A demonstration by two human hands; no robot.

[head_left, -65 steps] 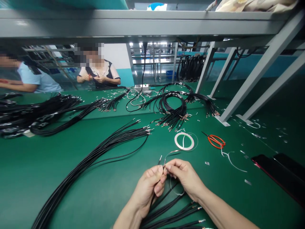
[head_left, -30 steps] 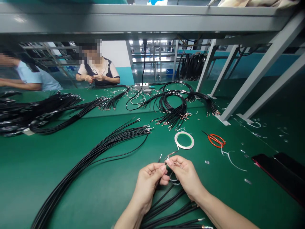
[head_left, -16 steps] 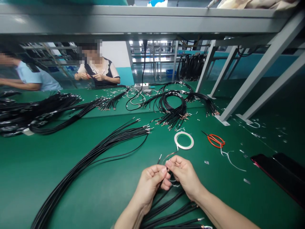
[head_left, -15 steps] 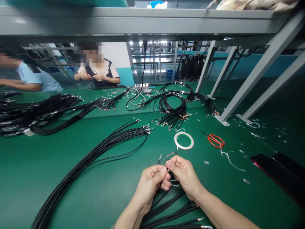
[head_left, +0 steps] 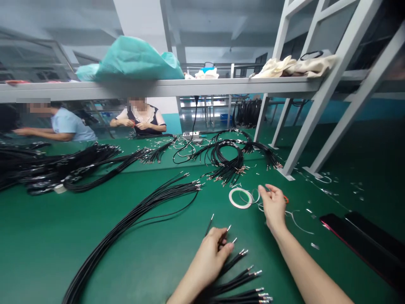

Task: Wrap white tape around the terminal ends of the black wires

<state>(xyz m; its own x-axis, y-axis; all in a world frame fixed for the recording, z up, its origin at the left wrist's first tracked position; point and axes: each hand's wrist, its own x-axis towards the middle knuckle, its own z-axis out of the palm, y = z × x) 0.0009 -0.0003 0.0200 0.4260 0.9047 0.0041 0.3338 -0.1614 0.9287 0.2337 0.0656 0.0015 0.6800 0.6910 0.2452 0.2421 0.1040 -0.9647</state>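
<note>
Green matting covers the bench in front of you. Your left hand is closed around a few thin black wires with metal tips, close to the bench's near edge; more of them fan out to the right beneath it. Your right hand hovers open, fingers loosely spread, just beside the white ring of tape and over the orange-handled scissors. Bare mat lies between your hands. A long bundle of black cables curves off left, two dark flat phones lie near the right edge, and a grey steel frame leg stands beyond.
</note>
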